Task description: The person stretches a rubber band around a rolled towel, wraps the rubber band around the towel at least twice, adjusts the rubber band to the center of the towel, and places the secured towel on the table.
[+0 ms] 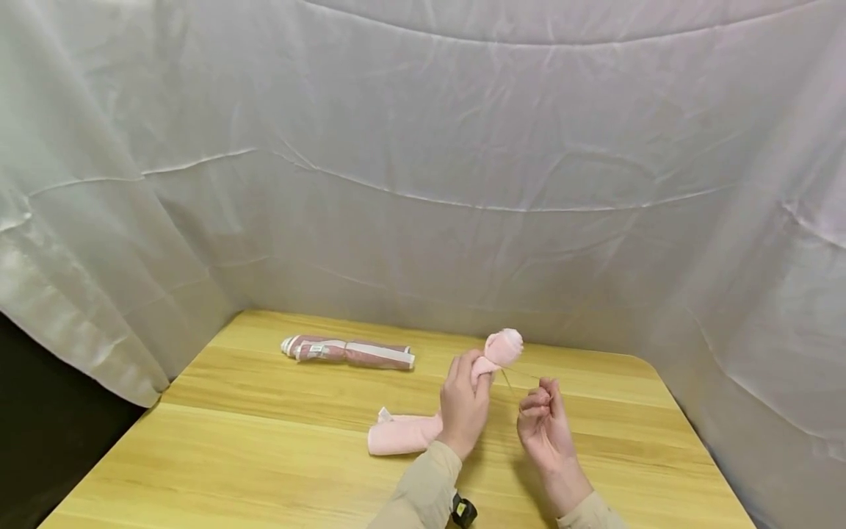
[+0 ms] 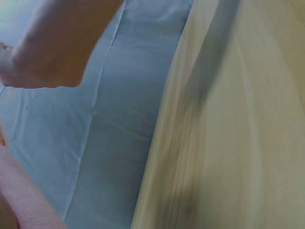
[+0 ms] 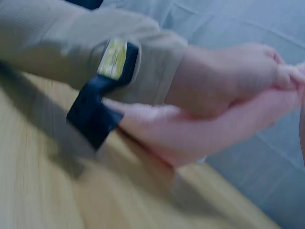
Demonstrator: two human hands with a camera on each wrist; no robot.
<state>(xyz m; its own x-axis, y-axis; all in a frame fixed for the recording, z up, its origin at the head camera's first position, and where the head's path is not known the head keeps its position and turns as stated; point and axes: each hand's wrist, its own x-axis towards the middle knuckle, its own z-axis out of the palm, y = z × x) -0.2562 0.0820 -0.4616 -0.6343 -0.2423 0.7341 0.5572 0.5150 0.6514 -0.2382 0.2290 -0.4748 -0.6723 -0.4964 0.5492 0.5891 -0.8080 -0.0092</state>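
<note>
A pink towel (image 1: 403, 433) rolled into a long tube lies tilted on the wooden table (image 1: 231, 441), its far end raised and wound into a round bud (image 1: 504, 347). My left hand (image 1: 472, 373) grips the roll just below the bud. The right wrist view shows that same grip blurred, with the left hand (image 3: 228, 76) around the pink towel (image 3: 200, 129). My right hand (image 1: 538, 397) hovers just right of it with its fingers pinched on a thin thread (image 1: 509, 380) that runs toward the bud. The left wrist view is blurred, with a strip of the pink cloth (image 2: 24, 200).
A second rolled cloth (image 1: 346, 351), striped pink and white, lies at the back left of the table. White draped fabric (image 1: 423, 184) closes off the back and both sides. The table's left edge (image 1: 106, 459) drops to a dark floor.
</note>
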